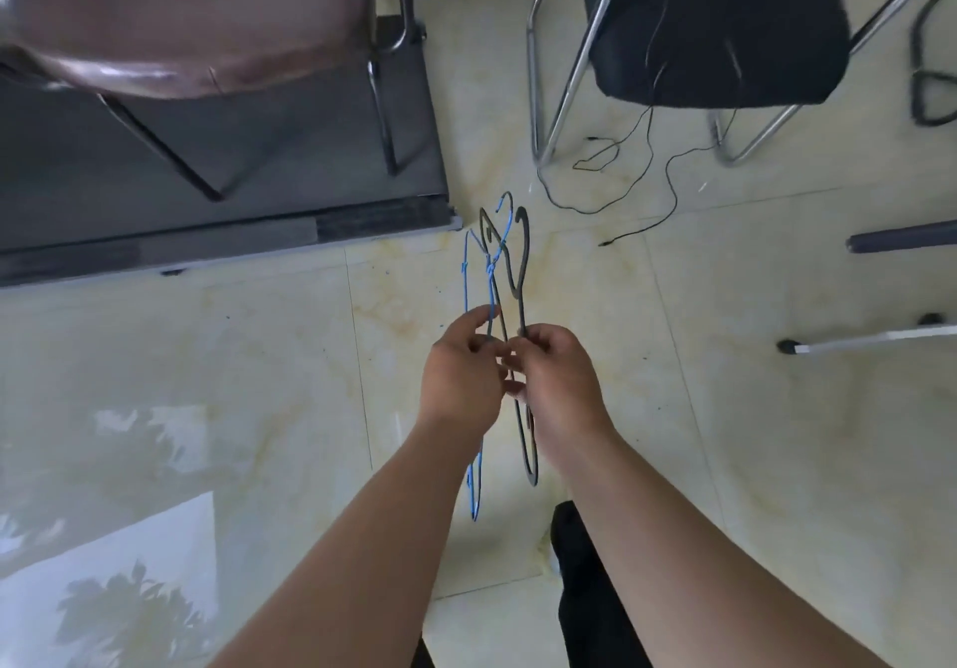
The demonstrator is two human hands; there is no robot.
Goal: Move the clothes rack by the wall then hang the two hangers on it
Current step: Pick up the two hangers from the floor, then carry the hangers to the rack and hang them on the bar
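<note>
I hold a bunch of hangers out in front of me over the tiled floor. My left hand [462, 367] is closed on blue wire hangers [475, 279] and a dark one, their hooks pointing away from me. My right hand [556, 375] grips a black hanger [520, 263], whose lower end [531, 465] hangs below my wrist. The two hands touch at the fingertips. At the right edge lie a dark tube [903, 236] and a pale bar with a black foot [870, 341]; I cannot tell whether they belong to the clothes rack.
A brown padded chair [191, 20] stands over a dark low platform [217, 191] at the upper left. A black chair with chrome legs [709, 20] stands at the upper right, a thin black cable [637, 201] trailing across the floor below it. My dark trouser leg [590, 590] shows at the bottom.
</note>
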